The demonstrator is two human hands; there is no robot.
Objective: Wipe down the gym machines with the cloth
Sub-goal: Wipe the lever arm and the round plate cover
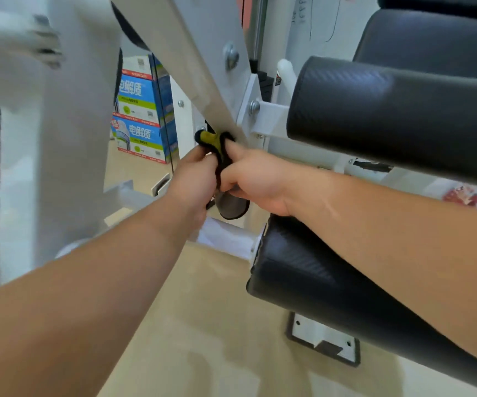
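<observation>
Cloth (213,138) held to the slanted frame bar (194,53), two-handed.
Nearest you, past the lower roller pad (303,282), your left hand (194,179) and right hand (250,181) both clutch the yellow-and-black cloth, its top pressed against that bar. It looks soft, light and floppy, so keep it bunched in your palms as you rub. Stacked boxes (142,110) stand beyond.
</observation>
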